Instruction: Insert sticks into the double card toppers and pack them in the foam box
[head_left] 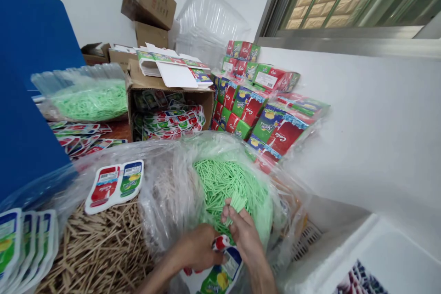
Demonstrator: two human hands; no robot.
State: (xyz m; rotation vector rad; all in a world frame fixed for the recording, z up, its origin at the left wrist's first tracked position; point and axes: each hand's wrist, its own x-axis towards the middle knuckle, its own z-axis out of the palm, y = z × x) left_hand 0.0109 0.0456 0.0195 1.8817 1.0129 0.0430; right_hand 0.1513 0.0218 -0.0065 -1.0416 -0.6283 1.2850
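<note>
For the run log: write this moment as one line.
left hand: holds printed packet | right hand: pinches green sticks | source: clear bag

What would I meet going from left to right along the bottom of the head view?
Stacked packets, brown sticks, left hand holding a printed packet, right hand pinching green sticks, white tray.

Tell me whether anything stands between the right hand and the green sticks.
Nothing visible does. The right hand pinches a few green sticks inside the open clear plastic bag. The left hand holds a printed packet just below, not between them.
</note>
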